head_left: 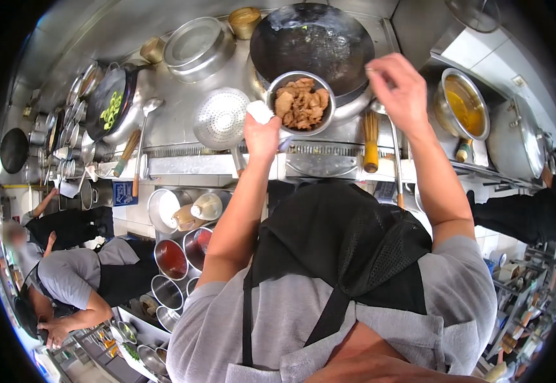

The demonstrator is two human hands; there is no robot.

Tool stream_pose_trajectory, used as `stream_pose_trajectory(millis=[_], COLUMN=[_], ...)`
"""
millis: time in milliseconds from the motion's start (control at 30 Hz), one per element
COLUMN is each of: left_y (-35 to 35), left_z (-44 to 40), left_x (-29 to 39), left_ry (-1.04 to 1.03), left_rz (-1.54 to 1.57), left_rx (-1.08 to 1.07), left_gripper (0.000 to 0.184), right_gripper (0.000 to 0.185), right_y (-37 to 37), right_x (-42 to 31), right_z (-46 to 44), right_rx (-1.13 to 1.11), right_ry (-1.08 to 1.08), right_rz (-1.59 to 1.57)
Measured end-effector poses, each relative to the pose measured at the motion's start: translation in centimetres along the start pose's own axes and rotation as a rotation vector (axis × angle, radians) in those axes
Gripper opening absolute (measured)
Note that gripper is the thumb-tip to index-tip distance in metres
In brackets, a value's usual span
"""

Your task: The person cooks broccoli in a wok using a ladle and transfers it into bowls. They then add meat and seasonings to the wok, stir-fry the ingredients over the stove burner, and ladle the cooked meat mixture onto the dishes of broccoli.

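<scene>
Left hand [262,135]: grip closed on the left side of the steel bowl [282,83], white cloth [260,112] bunched there, presumably against heat or slipping. Bowl faces up, keeping the brown pieces [301,105] contained; it overlaps the near edge of the wok [329,45], contact unclear. Right hand [400,86] is by the wok's right rim, fingers curled; cannot tell whether its grip holds anything. Skimmer [219,118] left, brush [371,143] and ladle [395,150] right, apparently for reach.
</scene>
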State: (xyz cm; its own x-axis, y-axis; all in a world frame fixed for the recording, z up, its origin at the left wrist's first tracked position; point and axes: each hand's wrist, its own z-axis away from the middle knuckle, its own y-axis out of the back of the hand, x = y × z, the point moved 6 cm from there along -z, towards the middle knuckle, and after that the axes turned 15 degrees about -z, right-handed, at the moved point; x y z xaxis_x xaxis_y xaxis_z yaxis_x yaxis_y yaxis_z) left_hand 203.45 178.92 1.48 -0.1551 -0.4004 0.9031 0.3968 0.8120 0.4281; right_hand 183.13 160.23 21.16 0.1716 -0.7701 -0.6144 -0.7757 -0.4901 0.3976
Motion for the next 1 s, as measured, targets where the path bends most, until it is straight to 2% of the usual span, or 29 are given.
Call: stream_pose_trajectory(millis=[33, 100, 133, 167, 200, 267, 400, 467, 500, 533, 567, 600, 633, 667, 700, 733, 767, 800, 833, 867, 933, 967, 1000], left_y=[0.7, 1.6, 2.0, 2.7, 3.4, 3.9, 4.4, 4.2, 4.1, 4.0, 3.7, 3.7, 3.7, 3.7, 3.5, 3.3, 3.3, 3.4, 3.8, 3.8, 3.7, 3.7, 3.6], left_z=[-0.2, -0.2, 0.2, 0.3, -0.4, -0.4, -0.4, 0.4, 0.5, 0.5, 0.4, 0.5, 0.6, 0.7, 0.5, 0.6, 0.5, 0.5, 0.8, 1.0, 1.2, 0.9, 0.4], left_x=[-0.4, -0.9, -1.3, -1.3, -0.7, -1.1, -1.8, -2.0, -2.1, -2.4, -2.7, -3.1, -3.4, -3.7, -4.5, -4.8, -5.3, -5.6, -5.9, -6.0, -5.6, -6.4, -7.5], left_ry=[0.017, 0.049, 0.051, 0.025, -0.016, -0.002, 0.075, 0.105, 0.113, 0.086, 0.056, 0.029, 0.043, 0.056, 0.047, 0.041, 0.037, 0.027, 0.046, 0.058, 0.085, 0.084, 0.09], left_rz=[0.016, 0.147, 0.135, 0.102, 0.078, 0.135, 0.054, 0.025, 0.014, 0.023, 0.051, 0.077, 0.066, 0.06, 0.102, 0.114, 0.075, 0.038, 0.042, 0.045, 0.051, 0.067, 0.077], left_rx=[0.023, 0.002, -0.012, 0.02, 0.064, 0.06, 0.035, 0.02, 0.024, 0.012, -0.006, -0.023, -0.015, -0.005, -0.01, -0.029, -0.032, -0.039, -0.038, -0.052, -0.076, -0.094, -0.102], left_gripper=[0.039, 0.036, 0.036, 0.036, 0.036, 0.036, 0.037, 0.038, 0.04, 0.041, 0.042, 0.042, 0.042, 0.043, 0.043, 0.043, 0.044, 0.044, 0.045, 0.046, 0.049, 0.049, 0.05], right_gripper=[0.012, 0.023, 0.048, 0.058, 0.058, 0.055, 0.061, 0.073, 0.084, 0.087, 0.082, 0.073, 0.07, 0.075, 0.077, 0.076, 0.075, 0.072, 0.069, 0.065, 0.061, 0.061, 0.056], right_y=[0.7, -2.1, -4.5, -4.5, -4.1, -1.1, 2.4, 3.6, 5.1, 6.5, 7.6, 8.5, 8.7, 8.4, 7.5, 6.8, 6.0, 5.6, 5.4, 6.0, 7.6, 8.7, 8.8], right_x=[1.8, 10.2, 16.6, 18.9, 18.5, 19.3, 23.3, 22.8, 22.9, 22.9, 22.0, 22.2, 23.1, 25.6, 25.1, 23.8, 22.3, 22.7, 22.8, 20.7, 17.7, 17.2, 16.4], right_z=[1.1, 6.4, 11.8, 15.2, 15.9, 17.4, 23.1, 27.0, 29.0, 31.3, 33.5, 36.6, 40.6, 46.3, 48.3, 49.1, 48.1, 48.2, 47.7, 45.1, 41.5, 42.9, 42.9], right_rx=[0.059, -0.109, -0.477, -0.636, -0.615, -0.24, -0.383, -0.503, -0.454, -0.424, -0.352, -0.252, -0.263, -0.224, -0.231, -0.212, -0.095, -0.133, -0.184, -0.151, -0.073, -0.01, 0.038], right_ry=[-0.056, 0.013, -0.054, -0.347, -0.341, -0.625, -0.774, -0.559, -0.811, -0.925, -0.923, -1.042, -1.302, -1.291, -1.157, -1.428, -1.522, -1.451, -1.187, -1.394, -1.384, -1.401, -1.159], right_rz=[0.027, 0.157, 0.286, 0.182, 0.186, 0.141, 0.422, 0.602, 0.444, 0.509, 0.585, 0.44, 0.397, 0.282, 0.261, 0.111, -0.092, 0.055, 0.318, 0.372, 0.313, 0.327, 0.277])
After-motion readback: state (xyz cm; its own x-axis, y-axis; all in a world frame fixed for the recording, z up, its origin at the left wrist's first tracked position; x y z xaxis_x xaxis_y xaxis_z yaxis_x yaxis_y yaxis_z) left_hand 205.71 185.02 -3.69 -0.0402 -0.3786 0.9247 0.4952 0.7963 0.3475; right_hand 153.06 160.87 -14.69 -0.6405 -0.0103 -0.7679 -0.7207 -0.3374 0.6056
